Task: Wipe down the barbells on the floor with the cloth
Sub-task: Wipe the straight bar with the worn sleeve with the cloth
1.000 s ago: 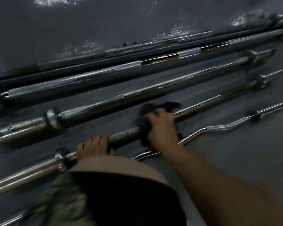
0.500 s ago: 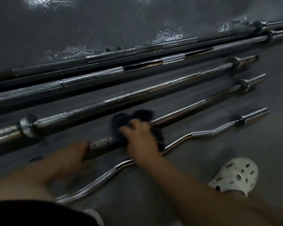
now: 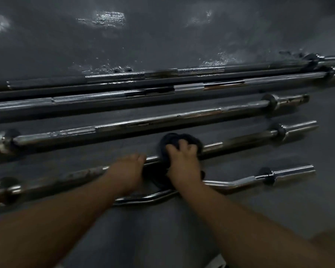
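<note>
Black cloth has slid right along barbell.

A dark grey floor filled the lower half of the frame, matt and dimly lit. Across the upper half lay a glossier grey surface, wall or floor, hard to tell which. A bright patch of glare sat at its upper left, a fainter one at the far left, and two small dark holes showed near its lower edge
</note>
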### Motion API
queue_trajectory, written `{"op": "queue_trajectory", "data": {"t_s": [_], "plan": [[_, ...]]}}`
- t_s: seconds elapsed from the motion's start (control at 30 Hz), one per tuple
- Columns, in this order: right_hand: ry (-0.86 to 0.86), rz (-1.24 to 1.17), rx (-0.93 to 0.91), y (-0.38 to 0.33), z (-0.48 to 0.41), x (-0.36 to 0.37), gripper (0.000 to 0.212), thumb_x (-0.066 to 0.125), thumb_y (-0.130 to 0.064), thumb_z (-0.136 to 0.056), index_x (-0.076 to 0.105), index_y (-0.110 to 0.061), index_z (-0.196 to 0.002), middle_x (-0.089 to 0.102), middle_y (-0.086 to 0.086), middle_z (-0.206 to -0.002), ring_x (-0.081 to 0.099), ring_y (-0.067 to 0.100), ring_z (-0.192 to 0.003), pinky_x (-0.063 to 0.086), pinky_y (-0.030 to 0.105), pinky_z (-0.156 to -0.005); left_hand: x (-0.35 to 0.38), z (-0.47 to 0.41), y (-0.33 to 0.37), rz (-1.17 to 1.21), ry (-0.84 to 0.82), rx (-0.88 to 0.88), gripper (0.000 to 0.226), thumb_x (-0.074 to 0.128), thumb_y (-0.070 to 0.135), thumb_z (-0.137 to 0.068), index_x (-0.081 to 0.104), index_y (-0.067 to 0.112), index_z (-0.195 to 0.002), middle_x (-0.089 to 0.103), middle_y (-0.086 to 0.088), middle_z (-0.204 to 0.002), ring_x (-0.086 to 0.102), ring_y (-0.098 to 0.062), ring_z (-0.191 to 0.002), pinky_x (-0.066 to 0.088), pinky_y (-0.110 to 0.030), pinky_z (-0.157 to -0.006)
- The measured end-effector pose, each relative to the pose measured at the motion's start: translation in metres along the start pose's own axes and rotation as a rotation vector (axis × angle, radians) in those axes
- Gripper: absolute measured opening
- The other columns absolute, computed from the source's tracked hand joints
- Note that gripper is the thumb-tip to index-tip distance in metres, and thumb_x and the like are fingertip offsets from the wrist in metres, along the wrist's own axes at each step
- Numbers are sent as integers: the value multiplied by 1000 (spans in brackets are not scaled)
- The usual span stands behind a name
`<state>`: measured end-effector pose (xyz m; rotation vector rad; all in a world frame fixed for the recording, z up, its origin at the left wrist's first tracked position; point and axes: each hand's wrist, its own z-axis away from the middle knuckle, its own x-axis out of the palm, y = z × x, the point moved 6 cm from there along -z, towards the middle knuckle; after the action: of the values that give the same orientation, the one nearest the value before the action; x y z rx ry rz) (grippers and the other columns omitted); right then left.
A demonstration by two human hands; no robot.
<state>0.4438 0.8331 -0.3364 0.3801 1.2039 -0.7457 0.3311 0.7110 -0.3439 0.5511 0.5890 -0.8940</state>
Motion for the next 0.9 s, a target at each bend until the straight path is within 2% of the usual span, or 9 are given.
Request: {"op": "queue_trajectory", "data": {"t_s": [0.1,0.17,0.3,0.4,0.47,0.53,0.7,0.83,0.9], "plan": [[-148,31,-334,-7,-8,-7,59,62,-19,-86,43,-30,-141,36,12,-141,40,38,-118,51,45,-85,13,-2,44,43,192,-212,65,66,35,-67,54,9,-125,62,-12,-118,59,-33,-106,39,-52,-101],[-301,168,-535,18,-26,-23,66,61,-22,-90,32,-30,-149,32,13,-146,40,39,-124,47,47,-96,15,-2,63,63,290,-250,72,67,32,-62,55,5,-128,61,-15,-124,55,-35,-115,37,-55,-104],[-561,577,-788,93,-60,-52,74,62,-33,-93,20,-28,-154,30,14,-147,47,38,-125,47,45,-96,9,-22,123,120,292,-102,88,55,41,-76,20,20,-154,19,-10,-161,16,-28,-149,10,-49,-120],[-640,784,-928,162,-80,-71,75,57,-27,-94,14,-31,-155,23,11,-153,45,35,-125,48,42,-92,-5,-53,180,160,280,-18,94,53,43,-82,-3,26,-156,-2,-2,-165,-1,-20,-151,-1,-48,-121],[-592,789,-930,202,-86,-75,78,58,-32,-93,13,-34,-156,18,9,-158,36,33,-134,47,43,-100,-9,-68,205,200,287,-42,94,51,43,-83,-6,24,-156,-4,0,-165,-4,-19,-151,-4,-51,-120],[-449,612,-870,219,-77,-66,85,65,-41,-84,22,-29,-156,23,14,-157,33,37,-138,44,46,-106,-8,-76,215,202,277,-82,94,50,45,-85,-7,20,-156,-2,0,-165,-4,-19,-151,-5,-51,-120],[-105,45,-451,193,-33,-15,90,74,-43,-58,49,-30,-144,53,18,-136,55,42,-111,46,49,-90,-3,-80,210,128,249,-130,97,53,54,-87,-5,17,-156,14,0,-162,12,-17,-148,5,-45,-120],[46,-91,-613,231,-19,-26,81,87,-26,-53,63,-25,-131,56,18,-135,60,39,-109,50,45,-87,0,-80,213,106,201,-149,101,54,60,-85,-7,20,-155,23,-1,-159,22,-20,-145,18,-40,-115],[145,-172,-553,287,-18,-37,73,84,-27,-60,64,-22,-130,54,17,-138,59,38,-112,52,45,-92,3,-80,208,88,104,-158,109,39,77,-74,-8,22,-155,20,0,-160,23,-21,-145,20,-37,-113]]}}
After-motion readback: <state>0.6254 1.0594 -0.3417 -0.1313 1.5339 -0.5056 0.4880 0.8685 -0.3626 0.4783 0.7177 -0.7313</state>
